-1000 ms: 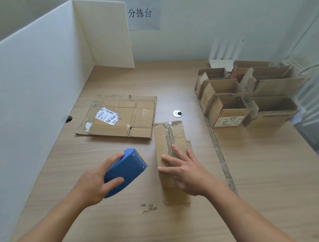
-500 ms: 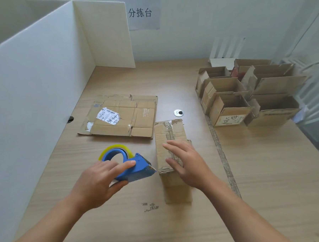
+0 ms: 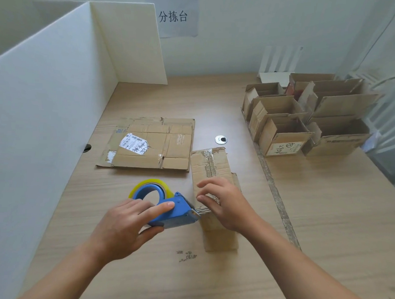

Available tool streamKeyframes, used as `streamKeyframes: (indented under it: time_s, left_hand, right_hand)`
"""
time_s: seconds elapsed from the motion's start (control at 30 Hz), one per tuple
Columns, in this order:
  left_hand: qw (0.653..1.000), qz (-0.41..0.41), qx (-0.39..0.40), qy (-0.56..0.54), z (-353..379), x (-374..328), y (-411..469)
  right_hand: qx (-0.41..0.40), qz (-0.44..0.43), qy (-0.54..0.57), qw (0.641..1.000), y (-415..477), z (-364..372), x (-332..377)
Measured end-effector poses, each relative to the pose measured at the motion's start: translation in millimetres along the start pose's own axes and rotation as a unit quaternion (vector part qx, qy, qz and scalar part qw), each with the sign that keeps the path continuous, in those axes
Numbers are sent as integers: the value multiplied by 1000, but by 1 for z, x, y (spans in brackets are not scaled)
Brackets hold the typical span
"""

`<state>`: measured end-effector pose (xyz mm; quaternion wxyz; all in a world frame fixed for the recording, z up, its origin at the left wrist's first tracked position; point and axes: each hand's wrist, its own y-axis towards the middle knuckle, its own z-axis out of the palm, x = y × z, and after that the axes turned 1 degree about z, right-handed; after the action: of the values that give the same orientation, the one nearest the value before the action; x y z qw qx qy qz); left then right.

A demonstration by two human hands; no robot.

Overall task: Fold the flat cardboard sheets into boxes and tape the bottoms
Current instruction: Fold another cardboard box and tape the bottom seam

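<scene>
Grips the blue tape dispenser (image 3: 177,213) with the left hand (image 3: 126,228), fingers curled over its body, forefinger laid along the top, cutter end touching the left side of the small cardboard box (image 3: 210,166). Presses down on that box with the right hand (image 3: 228,205), fingers spread and lightly bent, tips on the upturned flaps just beside the dispenser's mouth. Cannot tell whether a tape end is already stuck down. Stands mid-desk (image 3: 326,213), apparently bottom up, with a ragged centre seam running away from the body.

Judging from this: bear down firmly with the right fingertips so the flaps meet flush. Anchor the tape end over the near edge. Line the dispenser up with the seam, then draw it straight, low and taut, to avoid wrinkles or a skewed strip.

Leave the flat cardboard sheet (image 3: 151,147), lying just left of the box, for later. Aim to add this one to the folded boxes (image 3: 284,133) clustered at the far right.
</scene>
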<state>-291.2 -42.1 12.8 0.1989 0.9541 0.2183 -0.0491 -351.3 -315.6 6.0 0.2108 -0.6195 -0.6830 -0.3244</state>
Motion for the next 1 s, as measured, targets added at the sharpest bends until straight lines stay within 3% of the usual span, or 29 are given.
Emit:
streamKeyframes:
  time_s: [0.3, 0.53, 0.7, 0.8, 1.0]
  left_hand:
    - [989, -73, 95, -84, -6, -1, 10]
    - [942, -181, 222, -175, -24, 21, 11]
    - [905, -252, 245, -239, -33, 27, 15]
    - [875, -285, 288, -265, -23, 26, 28]
    - [844, -321, 329, -276, -11, 27, 43]
  right_hand:
    - [42, 47, -18, 998, -8, -9, -5]
    - [-25, 134, 13, 991, -25, -54, -30]
    - [-2, 255, 88, 963, -46, -67, -45]
    - [-19, 282, 139, 949, -46, -61, -45]
    - [-36, 319, 131, 938, -49, -60, -56]
